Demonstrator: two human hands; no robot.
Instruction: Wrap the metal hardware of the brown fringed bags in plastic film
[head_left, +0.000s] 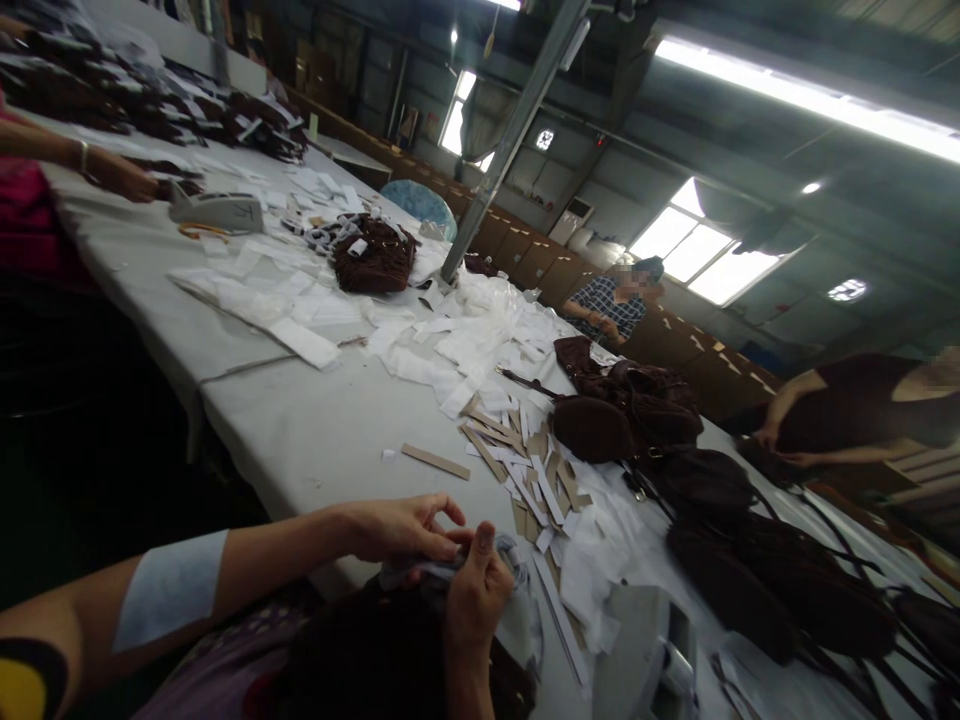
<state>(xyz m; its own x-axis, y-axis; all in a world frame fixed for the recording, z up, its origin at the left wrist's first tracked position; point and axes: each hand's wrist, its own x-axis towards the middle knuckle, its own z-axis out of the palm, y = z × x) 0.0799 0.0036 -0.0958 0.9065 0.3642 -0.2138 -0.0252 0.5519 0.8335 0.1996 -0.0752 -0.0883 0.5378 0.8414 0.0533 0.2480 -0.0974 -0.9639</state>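
A dark brown bag (367, 650) rests in my lap at the table's near edge, mostly in shadow. Pale grey wrapping (510, 560), apparently around a strap or handle, lies at its top between my hands. My left hand (409, 530) pinches this wrapping from the left with bent fingers. On the other side, my right hand (480, 580) is closed on it with the thumb pointing up. What lies beneath the wrapping is hidden. A patch of white material (171, 590) sticks to my left forearm.
Card strips (525, 470) and white wrapping paper (480, 330) litter the table. Brown bags (787, 570) lie to the right, another bag (373, 255) farther back. A grey tape dispenser (637, 650) stands near my right hand. Other people work around the table; a metal post (510, 150) rises beyond.
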